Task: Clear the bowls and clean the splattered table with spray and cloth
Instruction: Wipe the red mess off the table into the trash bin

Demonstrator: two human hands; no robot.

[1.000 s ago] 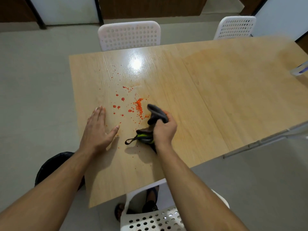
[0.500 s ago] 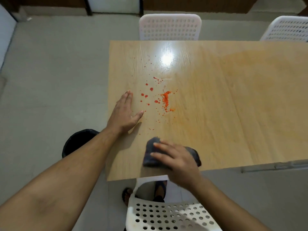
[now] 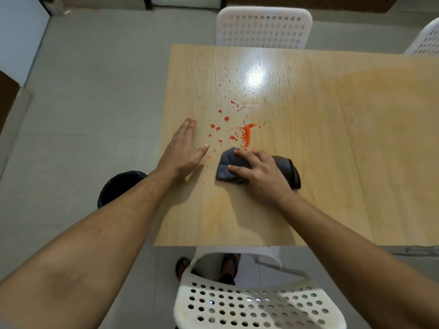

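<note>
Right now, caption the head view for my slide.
Right hand presses dark cloth beside orange splatter; left hand flat on wooden table.

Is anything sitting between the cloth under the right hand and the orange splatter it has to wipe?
Nothing visible. The cloth, pressed flat by the right hand, lies just short of the orange splatter. The left hand rests off to one side.

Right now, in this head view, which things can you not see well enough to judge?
- Cloth: the right hand covers its middle, so how soiled it is stays hidden.
- Black bin: the left forearm and the table edge hide part of it; its contents are too dark to tell.
- Far right chair: cut off by the picture edge.
- Spray bottle and bowls: none in view.
- Finest red specks: too small to count.
</note>
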